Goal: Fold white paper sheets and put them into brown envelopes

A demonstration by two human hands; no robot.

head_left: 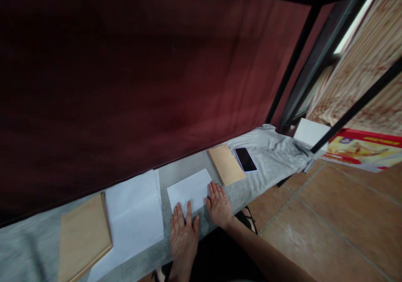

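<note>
A folded white sheet of paper (191, 188) lies flat on the grey cloth in front of me. My left hand (184, 232) rests on its near left edge, fingers stretched out and slightly spread. At the near right corner, my right hand (220, 204) lies flat with its fingers extended and touching the paper. Neither hand grips anything. Just beyond my right hand is a small stack of tan envelopes (226, 165). Larger white sheets (135, 215) lie to the left of my left hand.
A thick stack of large tan envelopes (83, 236) overlaps the white sheets at far left. A phone (246, 160) lies right of the small tan stack. Dark red panel (157, 85) rises behind the cloth-covered surface (276, 152). Black bars and a red-yellow box (364, 148) stand at right.
</note>
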